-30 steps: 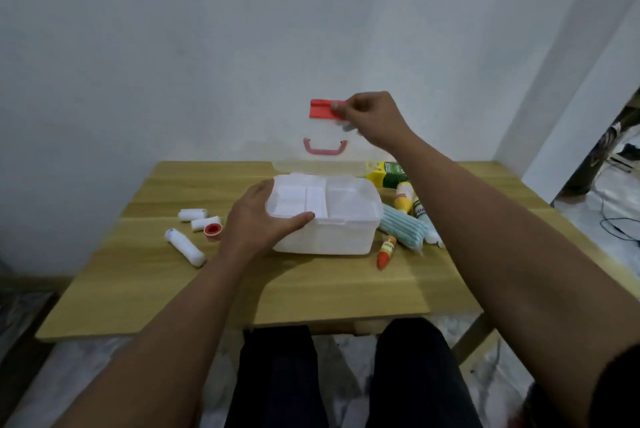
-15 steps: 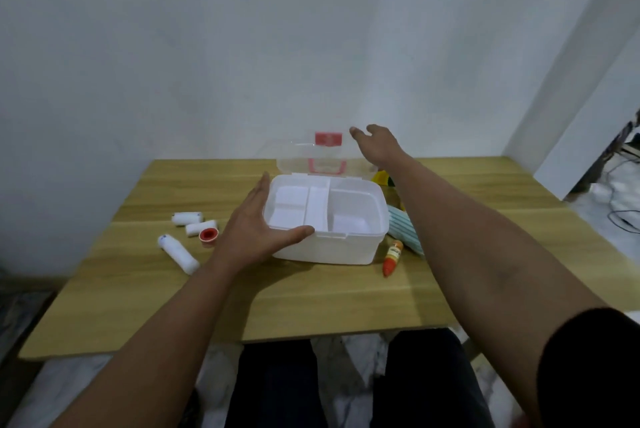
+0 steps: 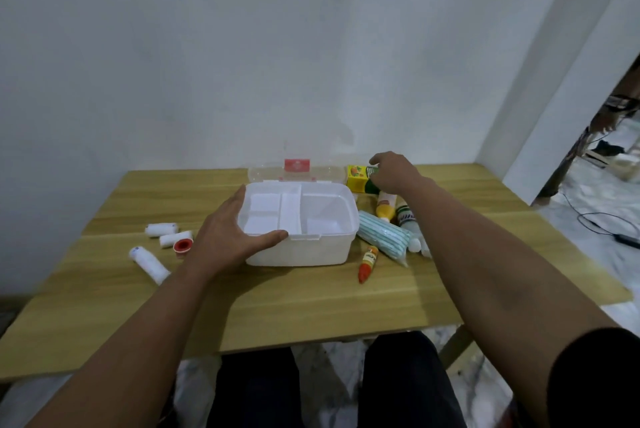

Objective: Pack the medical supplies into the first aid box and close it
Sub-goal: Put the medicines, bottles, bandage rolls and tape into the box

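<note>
1. Presently the first aid box is seen open near the middle of the wooden table, its clear lid thrown back on the far side; its divided tray looks bare, so packing is judged not yet begun.
2. The box is braced by the left hand, spread wide against the left wall with the thumb laid along the near rim; thin, light plastic is judged likely to slide if let go.
3. The yellow-green carton, just right of the lid, is touched by the right hand; the fingers are curled over it, yet whether it is truly gripped cannot be told.
4. The carton is judged light and crushable, best taken across its flat sides.
5. The teal striped packet, lying against the right wall of the box, is judged soft and best pinched at mid-length.
6. The bottles beyond it and the red-capped tube nearer are judged stiff, smooth and apt to roll, so a hold around the body is advised.
7. Left of the box, the white gauze rolls and a red-cored tape roll are judged light and squashy.
</note>
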